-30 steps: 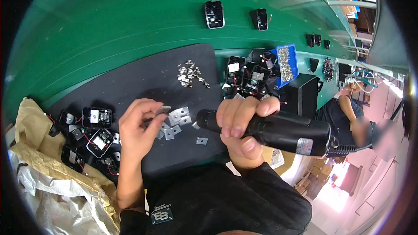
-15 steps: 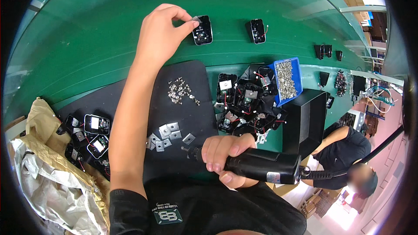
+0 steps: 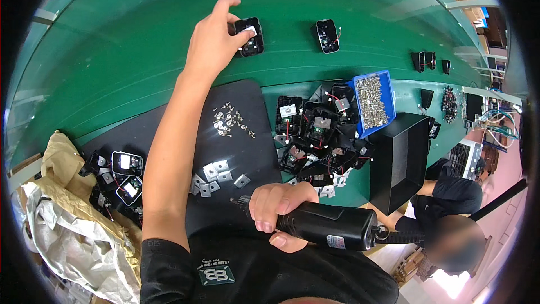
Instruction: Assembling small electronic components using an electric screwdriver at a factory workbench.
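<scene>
My left hand [image 3: 212,35] is at a black plastic housing [image 3: 256,45] on the green surface. Its thumb rests on a small metal plate [image 3: 251,31] inside the housing, the index finger is raised, and the other fingers curl at the left wall, partly hidden. In my right hand [image 3: 279,211] is a black electric screwdriver [image 3: 329,224], held level above the black mat [image 3: 253,98], bit pointing left. Several loose square metal plates [image 3: 211,171] lie near the bit, with a scatter of screws [image 3: 228,118] farther off.
A second housing [image 3: 327,36] stands to the right. A blue bin of screws [image 3: 371,101], piled housings [image 3: 315,126] and a black box [image 3: 398,163] fill the right side. At left are more housings [image 3: 128,163] and a crumpled sack [image 3: 67,236]. Another person [image 3: 450,208] sits at right.
The metal plate, pinched above the housing before, now sits inside it under my left thumb; the index finger has lifted. The housing has shifted slightly left. The screwdriver stays in my right hand.
</scene>
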`<state>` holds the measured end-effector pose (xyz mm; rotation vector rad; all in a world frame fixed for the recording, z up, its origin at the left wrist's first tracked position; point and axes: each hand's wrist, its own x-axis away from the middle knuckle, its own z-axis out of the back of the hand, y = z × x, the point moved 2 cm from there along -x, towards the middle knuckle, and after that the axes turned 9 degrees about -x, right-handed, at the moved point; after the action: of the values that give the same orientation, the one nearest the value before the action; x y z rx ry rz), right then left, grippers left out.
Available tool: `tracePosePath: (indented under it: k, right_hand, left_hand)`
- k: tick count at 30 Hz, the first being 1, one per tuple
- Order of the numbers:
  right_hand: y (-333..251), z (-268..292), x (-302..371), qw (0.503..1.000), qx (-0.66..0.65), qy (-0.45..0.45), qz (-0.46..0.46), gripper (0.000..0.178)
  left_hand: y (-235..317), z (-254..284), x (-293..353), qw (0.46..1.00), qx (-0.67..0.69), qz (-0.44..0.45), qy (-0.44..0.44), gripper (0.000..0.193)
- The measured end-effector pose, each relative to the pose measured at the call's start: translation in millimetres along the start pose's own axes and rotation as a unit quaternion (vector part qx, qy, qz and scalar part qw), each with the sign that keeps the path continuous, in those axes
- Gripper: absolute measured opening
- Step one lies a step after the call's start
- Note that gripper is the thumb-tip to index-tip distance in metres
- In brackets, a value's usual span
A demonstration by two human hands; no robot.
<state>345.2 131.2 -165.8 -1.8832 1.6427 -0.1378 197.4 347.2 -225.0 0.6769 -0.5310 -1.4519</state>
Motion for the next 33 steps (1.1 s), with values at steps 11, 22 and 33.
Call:
tracePosePath:
  k: [11, 22, 33]
  right_hand:
    - [-4.3, -3.9, 0.8, 1.0, 0.018, -0.025, 0.0, 0.048]
    - [3.4, -3.6, 0.8, 0.995, 0.083, -0.032, 0.034, 0.049]
    - [-8.7, -45.1, 5.7, 0.987, 0.12, -0.017, 0.103, 0.048]
  left_hand:
    - [-5.7, 75.6, 58.5, 0.998, -0.033, -0.038, 0.033, 0.024]
    - [-25.3, 92.1, 183.5, 0.997, -0.019, -0.004, -0.069, 0.026]
    - [3.9, 137.0, 227.9, 0.98, 0.105, -0.172, -0.003, 0.025]
